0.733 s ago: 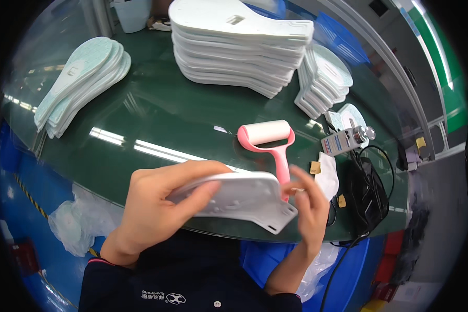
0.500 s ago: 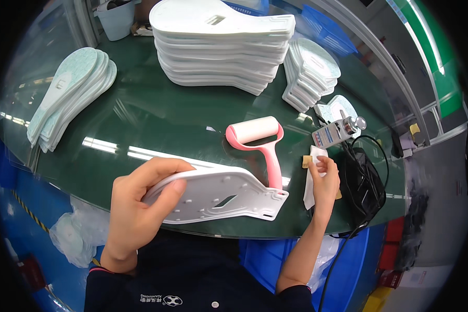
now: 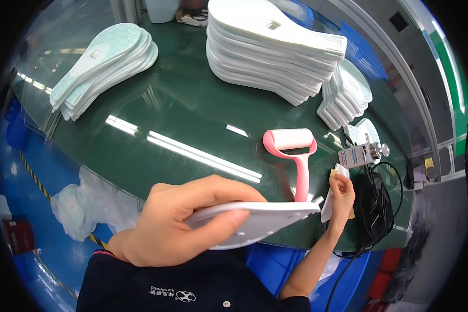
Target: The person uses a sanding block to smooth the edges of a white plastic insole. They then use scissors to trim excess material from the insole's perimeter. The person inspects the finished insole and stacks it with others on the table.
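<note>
Gripping: your left hand, thumb on the near face and fingers over the far side, clamped firmly on one white plastic panel. Panel: tilted, seen nearly edge-on, above the near edge of the green table. Your right hand: near the table's right end, fingertips drawn close together at a small tan piece and a white cloth; whether they pinch either, you cannot tell from this view.

One pink-handled roller, white drum towards the far edge, handle end just beyond your panel. One bottle with a metallic top, towards the right edge, beyond your right hand. One black bag-like item with cable, at the near right corner.

Stacks: one tall, white, far edge; one pale green-topped, left end; one smaller, right of the tall one.
</note>
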The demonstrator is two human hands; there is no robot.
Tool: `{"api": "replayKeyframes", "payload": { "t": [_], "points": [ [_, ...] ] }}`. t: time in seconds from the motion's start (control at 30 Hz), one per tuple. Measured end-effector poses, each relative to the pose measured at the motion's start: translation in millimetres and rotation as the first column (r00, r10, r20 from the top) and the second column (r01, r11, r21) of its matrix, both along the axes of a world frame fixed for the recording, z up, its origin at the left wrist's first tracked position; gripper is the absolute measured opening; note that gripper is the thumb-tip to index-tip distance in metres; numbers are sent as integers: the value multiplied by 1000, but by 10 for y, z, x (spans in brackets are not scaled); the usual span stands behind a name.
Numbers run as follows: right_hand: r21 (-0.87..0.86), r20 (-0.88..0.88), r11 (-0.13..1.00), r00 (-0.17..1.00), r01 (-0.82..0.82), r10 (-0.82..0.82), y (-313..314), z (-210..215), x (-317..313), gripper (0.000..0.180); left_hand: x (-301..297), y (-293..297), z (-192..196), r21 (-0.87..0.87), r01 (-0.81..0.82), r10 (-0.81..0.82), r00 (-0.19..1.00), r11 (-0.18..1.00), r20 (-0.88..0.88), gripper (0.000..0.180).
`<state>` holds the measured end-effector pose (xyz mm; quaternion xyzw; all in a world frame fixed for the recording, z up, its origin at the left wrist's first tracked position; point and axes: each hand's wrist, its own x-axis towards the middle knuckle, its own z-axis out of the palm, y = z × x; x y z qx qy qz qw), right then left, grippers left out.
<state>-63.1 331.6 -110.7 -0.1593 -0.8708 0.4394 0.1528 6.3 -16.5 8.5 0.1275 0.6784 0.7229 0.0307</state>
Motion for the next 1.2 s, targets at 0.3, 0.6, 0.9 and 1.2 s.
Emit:
{"api": "replayKeyframes", "payload": {
  "t": [0.3, 0.6, 0.9, 1.2],
  "points": [
    [443, 7, 878, 978, 182, -207, -146, 47, -40, 27, 27, 0, -12, 10, 67, -65, 986, 998, -152, 15],
    [289, -190, 931, 966, 224, -174, -12, 32, -7, 18, 50, 15, -7, 23, 56, -51, 985, 998, -166, 15],
    [-391, -835, 552, 536, -737, 124, -1082, 1254, 778, 25, 67, 25, 71, -20, 40, -41, 999, 999, -32, 14],
    [-523, -849, -354, 441, -775, 290, -1462, 1745, 869, 23, 89, 181, 41, 48, -157, 157, 988, 986, 5, 16]
  ]
}}
